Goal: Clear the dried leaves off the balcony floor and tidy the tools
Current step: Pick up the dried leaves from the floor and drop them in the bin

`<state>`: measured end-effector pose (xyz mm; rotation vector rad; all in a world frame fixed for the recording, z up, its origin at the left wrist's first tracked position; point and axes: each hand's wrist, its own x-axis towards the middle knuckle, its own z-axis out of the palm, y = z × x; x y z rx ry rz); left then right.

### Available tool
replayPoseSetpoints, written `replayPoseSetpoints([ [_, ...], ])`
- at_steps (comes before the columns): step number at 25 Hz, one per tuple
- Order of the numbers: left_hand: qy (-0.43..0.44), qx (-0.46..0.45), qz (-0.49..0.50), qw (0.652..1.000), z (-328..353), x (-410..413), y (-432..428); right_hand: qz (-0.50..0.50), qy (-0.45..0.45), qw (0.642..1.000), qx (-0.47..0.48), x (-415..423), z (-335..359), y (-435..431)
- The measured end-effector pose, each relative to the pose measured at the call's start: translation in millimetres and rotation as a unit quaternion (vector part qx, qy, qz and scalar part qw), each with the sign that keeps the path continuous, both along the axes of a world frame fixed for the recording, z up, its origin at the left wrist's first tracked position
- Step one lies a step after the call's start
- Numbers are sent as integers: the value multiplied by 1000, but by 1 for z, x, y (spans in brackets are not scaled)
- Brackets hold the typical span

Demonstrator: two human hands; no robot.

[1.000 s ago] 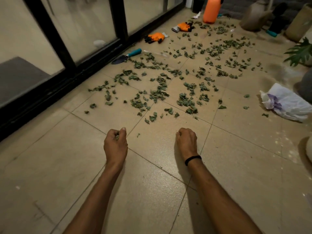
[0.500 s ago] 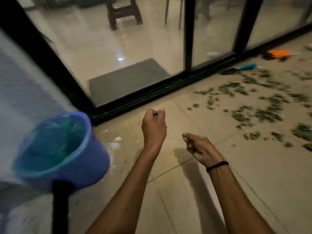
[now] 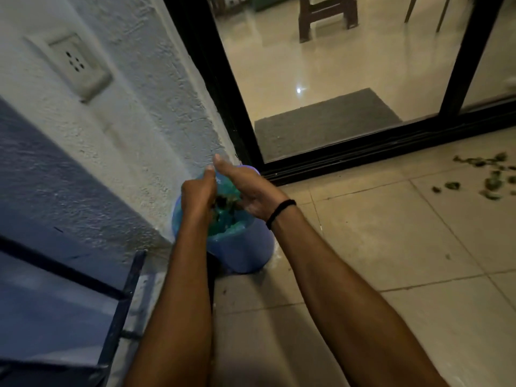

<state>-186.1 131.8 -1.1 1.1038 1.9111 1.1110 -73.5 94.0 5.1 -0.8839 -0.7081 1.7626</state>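
A blue bucket with a green liner stands on the tiled floor in the corner by the white wall. Both my hands are over its mouth. My left hand is curled in a fist, with dark dried leaves showing at its palm side. My right hand, with a black band at the wrist, is flat with its fingers stretched out, held against the left hand. More dried leaves lie scattered on the floor at the far right edge.
A textured wall with a socket plate rises on the left. A dark blue metal frame stands at lower left beside the bucket. A black sliding glass door frame runs behind, a grey mat beyond it.
The view swung left from the leaf-strewn floor to the corner. Both hands, closed on leaves before, moved over the bucket, and the right hand has opened flat.
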Motion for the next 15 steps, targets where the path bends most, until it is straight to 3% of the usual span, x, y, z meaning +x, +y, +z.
replayPoseSetpoints([
  [3, 28, 17, 15, 999, 4, 3, -4, 4, 36, 999, -2, 16, 3, -13],
  [6, 85, 117, 75, 987, 10, 31, -7, -115, 86, 990, -14, 44, -7, -25],
  [9, 52, 244, 93, 964, 15, 88, -22, -233, 102, 967, -22, 87, -33, -47],
  [12, 27, 297, 2, 955, 5, 157, -43, -336, 79, 938, -44, 142, -70, -82],
  [15, 18, 238, -145, 960, -29, 225, -65, -432, 39, 897, -80, 198, -108, -119],
])
